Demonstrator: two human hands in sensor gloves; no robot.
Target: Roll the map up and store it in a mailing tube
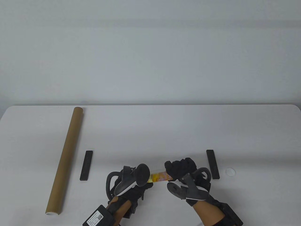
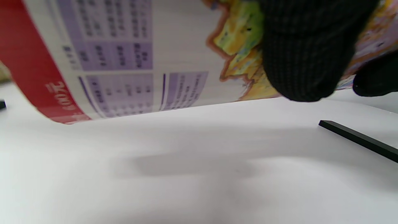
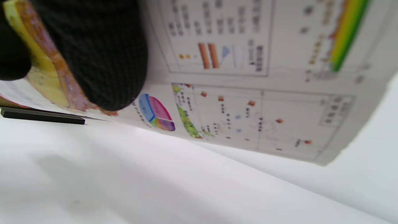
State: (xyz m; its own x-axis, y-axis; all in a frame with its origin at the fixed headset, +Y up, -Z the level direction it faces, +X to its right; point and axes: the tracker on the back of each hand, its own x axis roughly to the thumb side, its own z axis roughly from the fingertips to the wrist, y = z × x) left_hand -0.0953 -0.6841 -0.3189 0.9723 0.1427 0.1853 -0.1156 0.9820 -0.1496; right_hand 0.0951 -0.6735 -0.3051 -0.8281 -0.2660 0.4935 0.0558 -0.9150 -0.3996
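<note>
Both the left hand (image 1: 131,186) and the right hand (image 1: 185,173) grip the rolled map (image 1: 159,177), which spans between them above the tabletop (image 1: 150,131).

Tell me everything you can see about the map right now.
The map is a glossy printed sheet, curled into a roll near the table's front edge, lying left to right. The left hand and right hand grip it, gloved fingers pressing on its printed face. Only a short yellow and pink stretch shows between them from above. The wrist views show a red border strip, purple tables, legend boxes, a pie chart and coloured regions. White sheet spreads out flat beneath the curl.
</note>
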